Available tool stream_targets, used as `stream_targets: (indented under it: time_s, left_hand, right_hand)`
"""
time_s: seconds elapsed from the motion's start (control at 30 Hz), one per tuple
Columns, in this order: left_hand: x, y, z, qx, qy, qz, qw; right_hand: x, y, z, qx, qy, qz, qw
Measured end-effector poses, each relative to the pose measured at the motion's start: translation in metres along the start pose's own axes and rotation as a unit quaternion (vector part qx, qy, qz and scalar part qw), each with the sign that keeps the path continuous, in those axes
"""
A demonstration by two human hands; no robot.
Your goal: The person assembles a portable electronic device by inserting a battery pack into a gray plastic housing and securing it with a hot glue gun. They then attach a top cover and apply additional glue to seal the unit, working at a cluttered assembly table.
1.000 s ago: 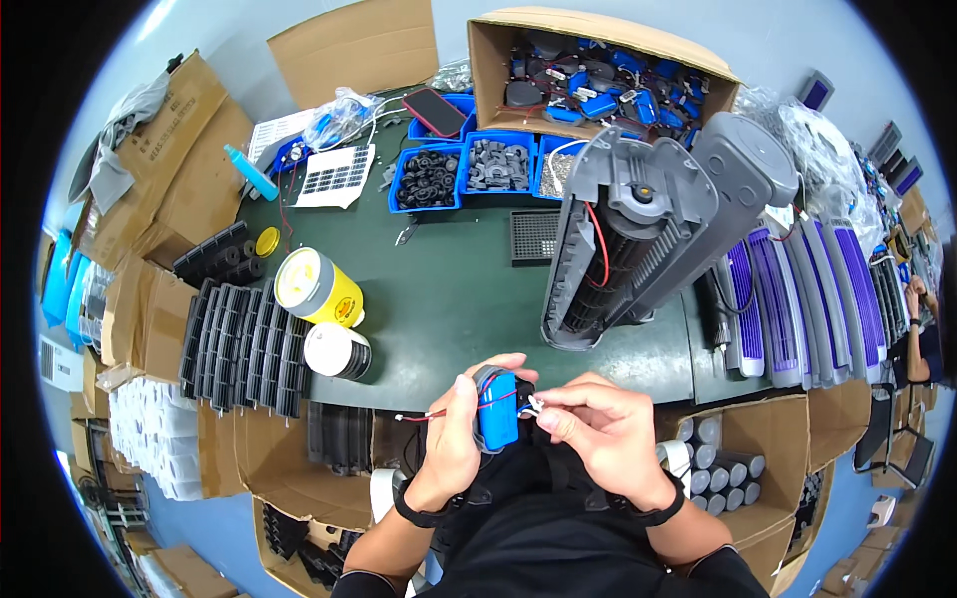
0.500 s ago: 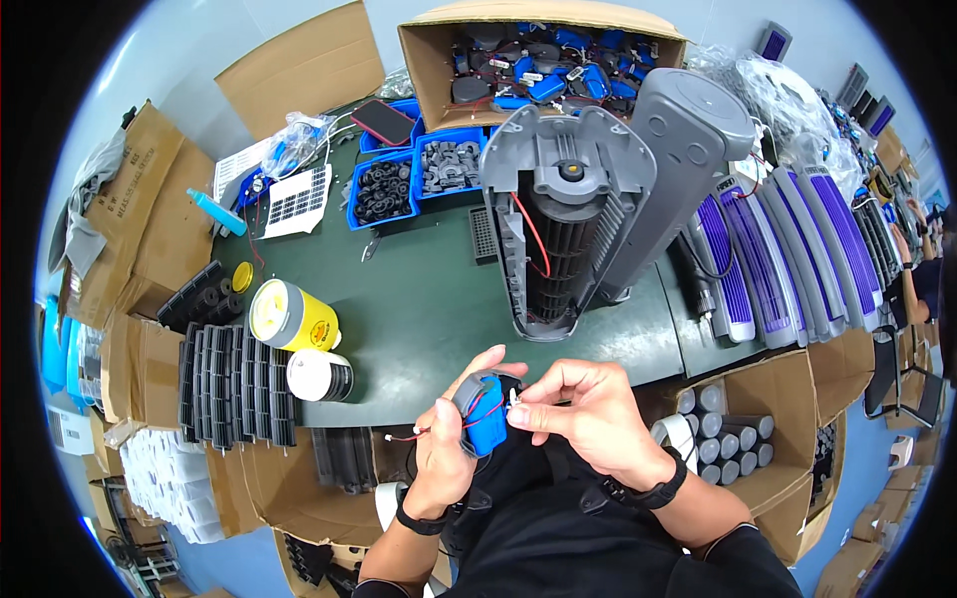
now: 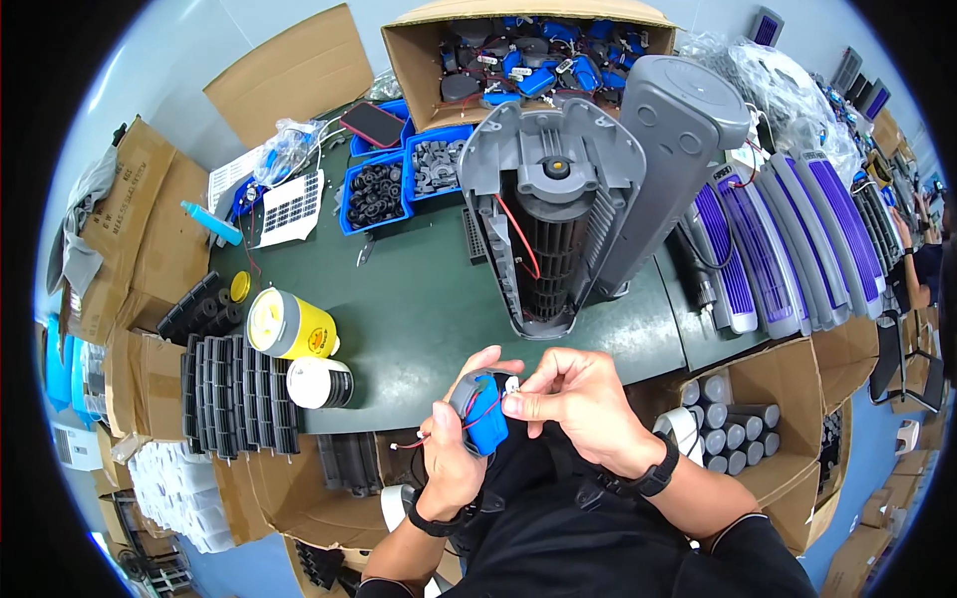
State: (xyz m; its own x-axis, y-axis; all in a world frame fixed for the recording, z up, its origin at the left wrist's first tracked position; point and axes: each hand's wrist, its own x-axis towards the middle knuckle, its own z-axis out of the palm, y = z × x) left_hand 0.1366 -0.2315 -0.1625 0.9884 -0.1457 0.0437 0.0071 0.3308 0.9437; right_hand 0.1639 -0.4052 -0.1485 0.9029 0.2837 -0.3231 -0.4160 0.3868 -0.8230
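Note:
In front of my body, my left hand (image 3: pixel 454 448) is closed round a blue-wrapped battery pack (image 3: pixel 488 424) with a grey cap along its side. Thin red and black wires lead off the pack, and one small plug hangs out to the left of my thumb. With thumb and forefinger pinched, my right hand (image 3: pixel 588 414) grips a small white connector (image 3: pixel 511 386) at the pack's upper right. Just beyond my hands, a grey tower fan housing (image 3: pixel 478 164) stands on the table, its long black fan wheel (image 3: pixel 556 244) and a red wire showing inside.
On the green table (image 3: pixel 399 289) stand a yellow tub (image 3: pixel 311 334), a white tub (image 3: pixel 321 384) and blue bins (image 3: pixel 349 221) of small parts. A carton (image 3: pixel 419 105) of battery packs is behind. Purple-grey panels (image 3: pixel 778 269) line the right; an electric screwdriver (image 3: pixel 703 289) lies beside them.
The view has shifted slightly. Both hands keep their hold on the battery pack and connector, the right fingers moving only a little near the plug.

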Motion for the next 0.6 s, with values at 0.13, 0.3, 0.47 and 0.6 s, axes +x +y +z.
stream_targets:
  time_s: [0.13,0.3,0.47,0.6]
  left_hand:
    - [0.005,-0.001,0.004,-0.104,0.063,-0.077,0.99]
    - [0.01,0.001,0.004,-0.142,0.088,-0.097,0.981]
    - [0.008,0.001,0.002,-0.134,0.076,-0.101,0.983]
    - [0.003,-0.003,0.002,-0.09,0.071,-0.054,0.992]
  right_hand:
    - [0.005,-0.003,0.005,-0.019,0.006,-0.003,1.0]
    - [-0.001,-0.006,0.002,-0.036,-0.008,-0.013,0.999]
    - [-0.002,-0.003,0.006,-0.071,0.003,-0.054,0.996]
    - [-0.003,-0.001,0.014,-0.063,0.043,-0.097,0.992]
